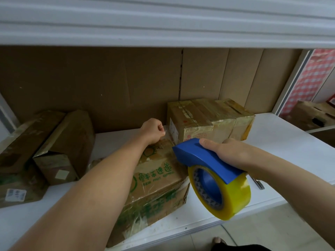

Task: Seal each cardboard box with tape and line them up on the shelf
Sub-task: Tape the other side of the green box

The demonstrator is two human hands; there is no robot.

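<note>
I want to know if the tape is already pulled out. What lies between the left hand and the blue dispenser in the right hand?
In the head view, a clear tape strip seems to stretch from the left hand to the blue dispenser, above the green-printed box.

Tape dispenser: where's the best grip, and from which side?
Probably the blue housing's top arch, from above and behind, as the right hand grips the dispenser now. The arch fits a palm, and that approach leaves the yellow roll below free to turn and the front end pointing at the box, where the left hand pinches the tape end.
</note>
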